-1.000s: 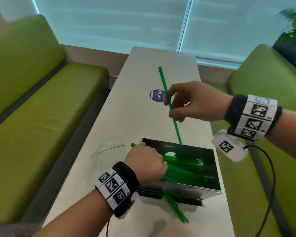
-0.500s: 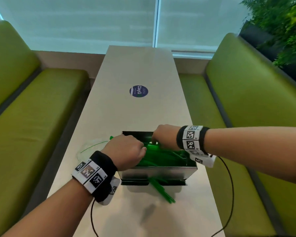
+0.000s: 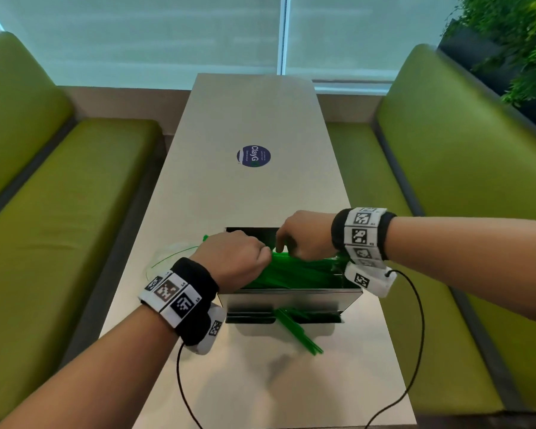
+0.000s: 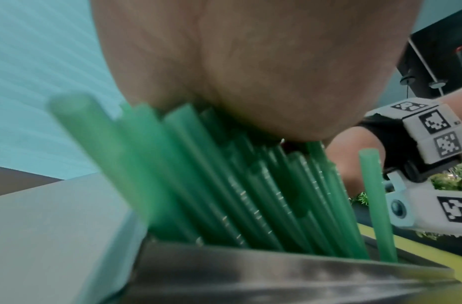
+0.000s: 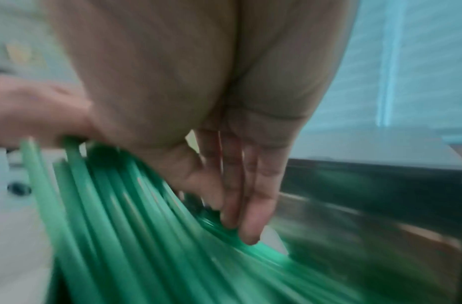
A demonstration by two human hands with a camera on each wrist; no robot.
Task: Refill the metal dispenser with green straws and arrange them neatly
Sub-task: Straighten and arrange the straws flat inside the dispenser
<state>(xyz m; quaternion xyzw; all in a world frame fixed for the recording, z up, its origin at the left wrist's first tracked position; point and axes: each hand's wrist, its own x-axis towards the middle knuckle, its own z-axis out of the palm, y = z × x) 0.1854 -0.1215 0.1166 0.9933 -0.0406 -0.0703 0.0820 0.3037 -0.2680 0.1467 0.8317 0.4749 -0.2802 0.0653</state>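
the green straws (image 3: 294, 272) now lie bunched in the open top of the metal dispenser (image 3: 288, 300), which sits on the near half of the table (image 3: 251, 119). a second ago our right hand (image 3: 307, 235) held a single straw up above the box; that straw is no longer raised, and the hand has come down into the box, its straight fingers (image 5: 250, 205) pressing on the pile rather than curling round anything. our left hand (image 3: 235, 258) is curled round one end of the bundle, whose tips stick out past the box's left wall. we judge the loading is largely done and the step in hand is levelling and squaring the stack. a few straws (image 3: 297, 334) poke out askew from the slot at the front bottom, so the arrangement is not yet neat. a clear wrapper (image 3: 171, 258) lies just left of the box, and a round sticker (image 3: 253, 156) sits farther up the table.
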